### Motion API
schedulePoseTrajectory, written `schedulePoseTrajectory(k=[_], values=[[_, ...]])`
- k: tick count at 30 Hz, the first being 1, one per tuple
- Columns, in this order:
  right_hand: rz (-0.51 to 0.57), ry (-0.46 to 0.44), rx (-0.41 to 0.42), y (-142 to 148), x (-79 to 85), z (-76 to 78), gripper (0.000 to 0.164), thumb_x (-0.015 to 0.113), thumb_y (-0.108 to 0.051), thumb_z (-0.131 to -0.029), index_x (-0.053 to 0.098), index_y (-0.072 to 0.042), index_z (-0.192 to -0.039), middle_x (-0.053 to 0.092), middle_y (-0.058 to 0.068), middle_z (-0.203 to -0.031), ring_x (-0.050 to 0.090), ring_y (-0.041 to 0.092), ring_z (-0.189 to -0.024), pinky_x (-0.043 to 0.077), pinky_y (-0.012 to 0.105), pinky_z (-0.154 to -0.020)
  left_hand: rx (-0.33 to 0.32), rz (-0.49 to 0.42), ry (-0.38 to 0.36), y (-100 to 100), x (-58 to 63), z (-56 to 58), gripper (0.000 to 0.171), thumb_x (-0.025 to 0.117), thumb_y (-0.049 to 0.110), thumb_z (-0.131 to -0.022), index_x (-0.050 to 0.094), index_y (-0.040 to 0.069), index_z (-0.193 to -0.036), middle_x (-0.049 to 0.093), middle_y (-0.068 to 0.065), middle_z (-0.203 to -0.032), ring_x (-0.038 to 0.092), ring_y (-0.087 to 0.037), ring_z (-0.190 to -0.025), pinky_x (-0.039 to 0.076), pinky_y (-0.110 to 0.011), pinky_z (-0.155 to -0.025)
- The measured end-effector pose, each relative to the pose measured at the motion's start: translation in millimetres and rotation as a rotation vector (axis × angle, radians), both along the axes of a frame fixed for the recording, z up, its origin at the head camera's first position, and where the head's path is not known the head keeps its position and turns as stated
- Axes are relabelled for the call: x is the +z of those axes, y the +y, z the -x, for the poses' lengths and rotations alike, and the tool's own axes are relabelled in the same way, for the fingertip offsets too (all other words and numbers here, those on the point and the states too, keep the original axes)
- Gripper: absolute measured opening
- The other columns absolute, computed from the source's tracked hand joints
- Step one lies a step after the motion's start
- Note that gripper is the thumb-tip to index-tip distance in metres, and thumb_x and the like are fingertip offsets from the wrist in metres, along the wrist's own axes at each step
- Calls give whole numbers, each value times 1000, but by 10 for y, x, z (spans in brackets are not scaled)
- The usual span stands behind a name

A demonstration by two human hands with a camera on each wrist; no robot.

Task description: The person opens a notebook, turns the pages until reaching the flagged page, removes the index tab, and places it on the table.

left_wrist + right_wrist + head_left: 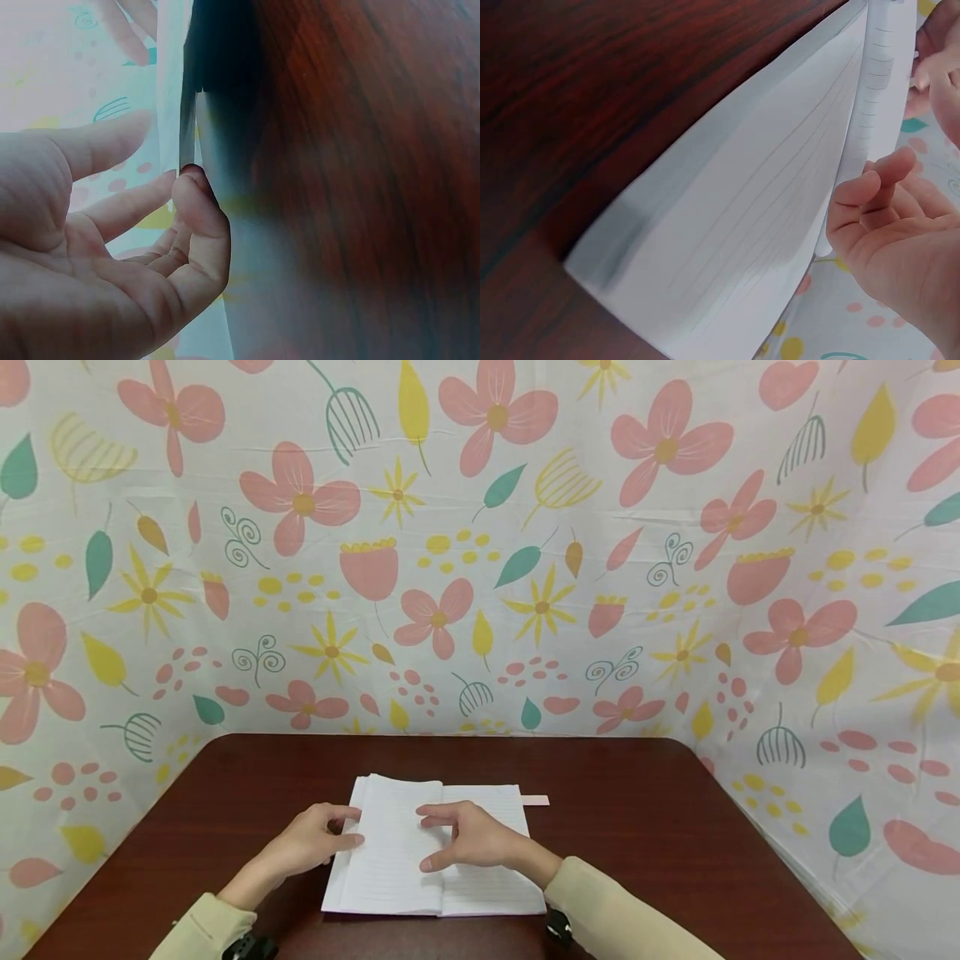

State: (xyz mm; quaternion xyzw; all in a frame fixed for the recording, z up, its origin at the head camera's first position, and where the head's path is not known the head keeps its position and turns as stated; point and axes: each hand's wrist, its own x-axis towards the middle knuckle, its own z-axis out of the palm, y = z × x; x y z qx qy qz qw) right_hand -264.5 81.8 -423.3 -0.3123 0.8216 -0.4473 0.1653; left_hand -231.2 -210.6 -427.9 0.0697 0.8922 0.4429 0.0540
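An open notebook (pixel 397 885) with lined white pages lies on the table. My left hand (pixel 303 839) is at its left edge, thumb over the page side. In the left wrist view, the fingers (pixel 202 217) of that hand curl round the edge of the notebook (pixel 171 90), one fingertip against its underside. Over the middle fold hovers my right hand (pixel 476 837), thumb and fingers spread apart with nothing between them. The right wrist view shows this hand (pixel 900 225) loosely bent above the lined page (pixel 757 172).
A small pale pink tab (pixel 536 800) sticks out past the notebook's upper right side. The dark brown wooden table (pixel 637 827) extends around the notebook. Behind and beside it hangs a flower-patterned cloth (pixel 465 677).
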Motion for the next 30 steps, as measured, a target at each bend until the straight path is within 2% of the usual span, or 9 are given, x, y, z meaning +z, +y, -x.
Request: schedulePoseTrajectory(k=[4, 9, 15, 21, 30], values=[[0, 9, 1, 1, -7, 2, 74, 92, -14, -81, 61, -4, -148, 69, 13, -136, 35, 9, -59, 37, 22, -60, 19, 21, 15, 29, 3, 7, 54, 88, 3, -82, 68, -7, -131, 64, -16, -111, 66, -20, -67, 56, -37, -66], [1, 15, 0, 17, -18, 12, 72, 92, -15, -81, 62, -5, -146, 69, 11, -135, 36, 9, -58, 38, 22, -61, 49, 38, 31, 64, 5, -2, 55, 89, -4, -77, 70, -6, -129, 63, -16, -107, 66, -19, -67, 56, -36, -67], [1, 48, -9, 144, -38, 32, 66, 92, -16, -82, 67, -6, -142, 71, 8, -132, 35, 7, -51, 37, 22, -55, 70, 63, 24, 82, 19, -4, 55, 89, -4, -77, 71, -3, -129, 64, -15, -108, 64, -19, -68, 55, -38, -69], [-6, 81, -18, 408, -40, 29, 64, 90, -16, -84, 66, -4, -142, 71, 12, -130, 33, 7, -48, 38, 23, -54, 58, 82, 17, 84, 18, 20, 57, 89, -3, -78, 70, -1, -132, 64, -16, -111, 62, -19, -70, 55, -39, -70], [-56, 124, -69, 827, -26, 11, 65, 90, -16, -84, 65, -3, -143, 71, 14, -125, 37, 8, -49, 40, 24, -52, 38, 77, 18, 52, -1, 28, 68, 89, -2, -78, 63, -2, -141, 59, -12, -105, 58, -21, -71, 51, -37, -66]])
